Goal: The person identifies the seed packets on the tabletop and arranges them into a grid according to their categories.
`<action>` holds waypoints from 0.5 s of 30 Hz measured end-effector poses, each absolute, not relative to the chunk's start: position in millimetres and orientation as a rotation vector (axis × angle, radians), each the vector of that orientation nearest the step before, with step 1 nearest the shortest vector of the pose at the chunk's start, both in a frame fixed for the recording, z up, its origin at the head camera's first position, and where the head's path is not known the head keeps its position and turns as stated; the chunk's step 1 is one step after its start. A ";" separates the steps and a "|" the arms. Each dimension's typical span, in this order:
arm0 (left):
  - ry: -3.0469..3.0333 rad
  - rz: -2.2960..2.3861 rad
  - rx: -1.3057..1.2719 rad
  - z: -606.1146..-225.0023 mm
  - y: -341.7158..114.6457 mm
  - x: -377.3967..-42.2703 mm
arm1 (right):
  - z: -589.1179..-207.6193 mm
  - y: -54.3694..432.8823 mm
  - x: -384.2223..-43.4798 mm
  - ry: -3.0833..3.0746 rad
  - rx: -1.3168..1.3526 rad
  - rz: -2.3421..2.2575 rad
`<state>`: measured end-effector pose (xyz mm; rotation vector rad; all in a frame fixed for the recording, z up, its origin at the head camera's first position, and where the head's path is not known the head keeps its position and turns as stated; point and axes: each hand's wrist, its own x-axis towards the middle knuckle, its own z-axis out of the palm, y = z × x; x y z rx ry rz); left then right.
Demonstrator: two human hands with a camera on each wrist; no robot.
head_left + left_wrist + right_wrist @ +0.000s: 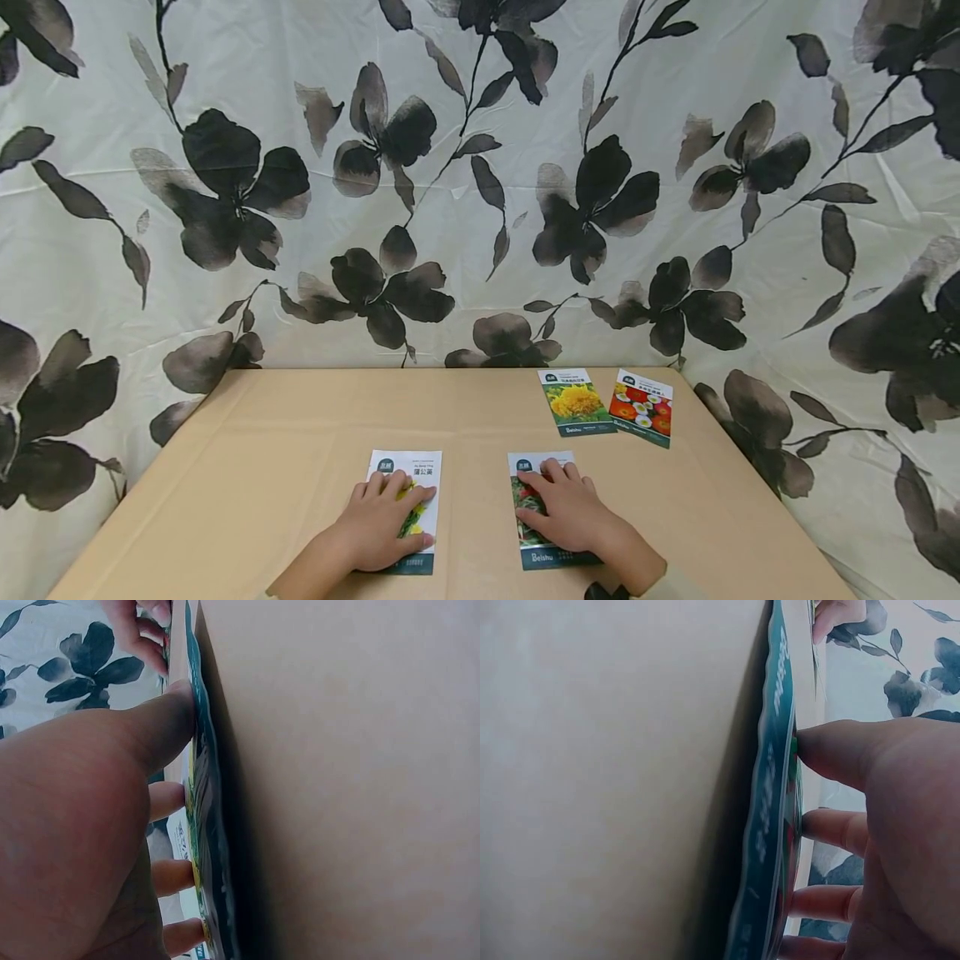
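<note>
My left hand (375, 525) rests, fingers spread, on a seed packet (424, 518) with yellow flowers and a teal bottom band. On the right, my right hand (570, 512) lies spread over another seed packet (538, 557) showing red and green; its fingers cover much of the picture. The left wrist view has the thumb and fingertips touching the face of the left packet (214, 847), whose near edge casts a shadow on the table. In the right wrist view, fingertips likewise touch the right packet (761, 810), and its wavy teal edge faces the camera.
Two more seed packets lie at the table's back right: one with a yellow flower (576, 402), one with red and white flowers (642, 408), their corners meeting or nearly so. The light brown table (262, 467) ends at a floral cloth (480, 208) behind it.
</note>
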<state>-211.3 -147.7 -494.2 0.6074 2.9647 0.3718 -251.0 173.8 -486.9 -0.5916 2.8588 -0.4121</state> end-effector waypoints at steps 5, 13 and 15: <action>2.947 0.374 0.591 -485.9 -146.4 -208.0 | -486.5 172.7 -250.5 2.862 -0.590 -0.411; 2.935 0.363 0.578 -483.5 -145.8 -206.8 | -485.7 172.6 -250.1 2.854 -0.582 -0.411; 2.937 0.363 0.581 -484.0 -145.8 -206.9 | -485.0 172.7 -249.7 2.849 -0.578 -0.409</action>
